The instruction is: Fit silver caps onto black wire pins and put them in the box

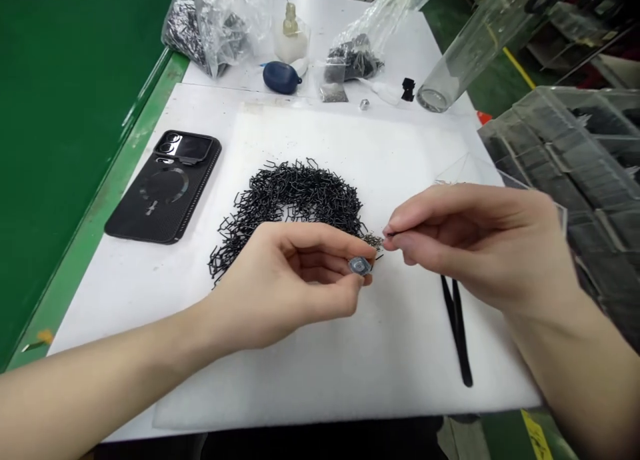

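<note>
Between thumb and forefinger, my left hand (pixel 295 273) holds a small grey metal part (pixel 360 266), roughly oval with a raised centre. My right hand (pixel 475 237) is pinched just to the right of it, and a tiny dark piece (pixel 391 235) shows at the fingertips, too small to name. Behind my left hand lies a curved heap of thin bent black wire pieces (pixel 305 187), partly hidden by that hand. A little pile of tiny brass-coloured bits (pixel 371 240) sits at the heap's right end. Black tweezers (pixel 457 333) lie below my right hand.
A black phone (pixel 163 187) lies on the left of the white foam sheet (pixel 320 373). At the back stand plastic bags (pixel 210 30), a dropper bottle (pixel 291 37), a dark blue case (pixel 281 78) and a clear tube (pixel 465 53). Grey drawers (pixel 555 153) flank the right side.
</note>
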A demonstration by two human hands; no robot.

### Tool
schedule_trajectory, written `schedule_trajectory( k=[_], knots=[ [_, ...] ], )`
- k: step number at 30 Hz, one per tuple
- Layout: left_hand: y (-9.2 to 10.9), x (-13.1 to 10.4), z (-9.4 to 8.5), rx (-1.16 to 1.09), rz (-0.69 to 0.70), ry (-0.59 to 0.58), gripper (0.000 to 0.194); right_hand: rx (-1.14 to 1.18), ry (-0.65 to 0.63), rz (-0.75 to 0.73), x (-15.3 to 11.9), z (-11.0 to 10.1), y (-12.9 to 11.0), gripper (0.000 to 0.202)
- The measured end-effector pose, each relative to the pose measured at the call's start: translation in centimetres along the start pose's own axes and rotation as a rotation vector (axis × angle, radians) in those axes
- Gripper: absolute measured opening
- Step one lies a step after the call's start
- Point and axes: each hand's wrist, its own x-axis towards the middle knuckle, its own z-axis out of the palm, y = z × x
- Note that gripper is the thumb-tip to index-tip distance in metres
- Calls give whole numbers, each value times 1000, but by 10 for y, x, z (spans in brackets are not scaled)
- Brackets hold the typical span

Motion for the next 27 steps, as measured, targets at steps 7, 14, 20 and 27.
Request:
schedule_trajectory(
  k=[7, 14, 20, 27],
  knots=[
    [-1, 3, -4, -91, -6, -4, 47, 67, 31, -16, -9, 4, -8, 45],
    [1, 6, -3, -165, -8, 0, 50, 41, 6, 12, -8, 5, -6, 37],
    [2, 5, -4, -245, -65, 38, 40, -248, 12, -383, -5, 2, -4, 30],
    [-2, 7, -5, -203, -52, 26, 27, -228, 55, -330, -10, 11, -7, 32]
  ],
)
